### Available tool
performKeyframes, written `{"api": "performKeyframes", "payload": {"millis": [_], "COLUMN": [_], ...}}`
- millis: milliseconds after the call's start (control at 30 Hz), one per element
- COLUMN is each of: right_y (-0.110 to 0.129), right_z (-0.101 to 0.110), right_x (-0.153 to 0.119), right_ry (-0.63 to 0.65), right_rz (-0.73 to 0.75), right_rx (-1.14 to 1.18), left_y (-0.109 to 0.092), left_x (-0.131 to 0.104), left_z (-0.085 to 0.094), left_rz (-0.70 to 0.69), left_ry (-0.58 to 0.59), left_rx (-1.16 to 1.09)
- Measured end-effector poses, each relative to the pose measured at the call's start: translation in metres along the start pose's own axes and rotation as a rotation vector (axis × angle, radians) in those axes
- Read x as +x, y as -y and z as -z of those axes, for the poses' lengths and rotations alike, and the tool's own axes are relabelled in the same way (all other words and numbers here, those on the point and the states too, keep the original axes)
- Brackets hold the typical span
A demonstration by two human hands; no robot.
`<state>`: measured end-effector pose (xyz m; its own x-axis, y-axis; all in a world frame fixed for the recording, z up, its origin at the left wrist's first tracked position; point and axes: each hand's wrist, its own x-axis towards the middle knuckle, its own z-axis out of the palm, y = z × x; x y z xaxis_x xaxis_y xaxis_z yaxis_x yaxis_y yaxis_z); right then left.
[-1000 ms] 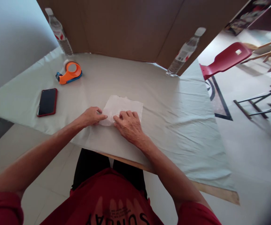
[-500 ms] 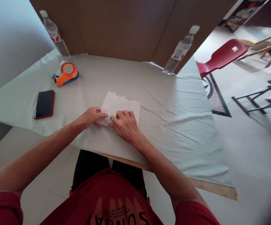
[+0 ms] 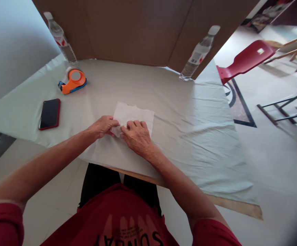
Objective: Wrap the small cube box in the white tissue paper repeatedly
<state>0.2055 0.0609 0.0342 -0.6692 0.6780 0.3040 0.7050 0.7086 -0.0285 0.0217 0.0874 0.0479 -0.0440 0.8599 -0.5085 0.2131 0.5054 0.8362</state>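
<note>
Left hand (image 3: 104,126): thumb and fingers closed on the near-left edge of a white tissue (image 3: 134,115). Right hand (image 3: 137,137): fingers curled over it, grip undeterminable. Tissue lies on the table (image 3: 202,136); farther off, tape dispenser (image 3: 74,82), then cardboard (image 3: 130,30).

Homelike room, red chair (image 3: 252,58), tiled floor (image 3: 58,194)

We see a red-edged phone (image 3: 49,113) near an orange tape dispenser (image 3: 74,82) | two white-capped bottles (image 3: 197,54) — both labelled — by a brown cardboard panel (image 3: 133,30) | off to our right, a red chair (image 3: 248,58)
</note>
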Motion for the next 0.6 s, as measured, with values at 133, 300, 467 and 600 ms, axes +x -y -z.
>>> {"api": "performKeyframes", "payload": {"millis": [133,300,467,600], "right_y": [-0.001,-0.003,-0.008,-0.022], "right_z": [0.006,0.015,0.021,0.031], "right_x": [-0.003,-0.006,-0.004,-0.008], "right_ry": [0.006,0.020,0.056,0.010], "right_rz": [0.016,0.003,-0.019,-0.064], "right_rx": [0.023,0.122,0.217,0.365], "left_y": [-0.006,-0.018,-0.018,-0.005], "left_x": [-0.002,-0.014,-0.026,-0.026], "left_z": [-0.005,-0.007,-0.010,-0.018], "left_rz": [0.021,-0.001,-0.124,-0.431], "left_ry": [0.008,0.083,0.105,0.031], "left_rx": [-0.075,-0.110,-0.033,0.367]}}
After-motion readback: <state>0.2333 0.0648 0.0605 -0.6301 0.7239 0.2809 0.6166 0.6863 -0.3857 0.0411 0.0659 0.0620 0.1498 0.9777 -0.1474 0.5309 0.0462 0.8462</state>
